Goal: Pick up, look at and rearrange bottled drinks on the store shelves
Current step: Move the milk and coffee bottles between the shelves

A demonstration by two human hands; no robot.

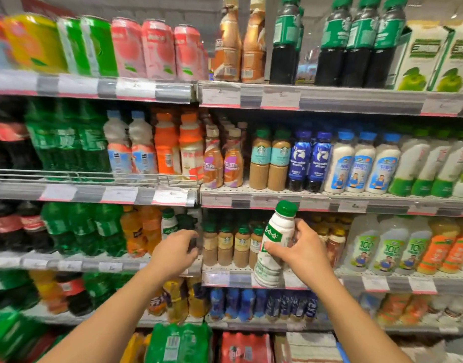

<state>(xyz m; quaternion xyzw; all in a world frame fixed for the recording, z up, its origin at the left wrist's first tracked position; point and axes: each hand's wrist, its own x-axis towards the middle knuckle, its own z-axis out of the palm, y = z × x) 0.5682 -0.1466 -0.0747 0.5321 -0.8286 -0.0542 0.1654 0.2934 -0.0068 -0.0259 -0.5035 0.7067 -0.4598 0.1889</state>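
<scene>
Head view: grey metal store shelves (330, 203) packed with plastic drinks. Right hand (301, 250) grips a ribbed white bottle (273, 247) (green cap) before them; left hand (176, 251) curls around a dark bottle (187, 224).

Place: a shop, the drinks aisle.
Shelves (330, 99): metal tiers stacked one above another, each front edge carrying a strip of price tags (280, 98).
Stock: many of the same item in rows, such as cans (157, 48), soda bottles (91, 145), coffee bottles (271, 159) and juice cartons (421, 56).
Bottom: shrink-wrapped multipacks (180, 344) below the lowest shelf.
</scene>
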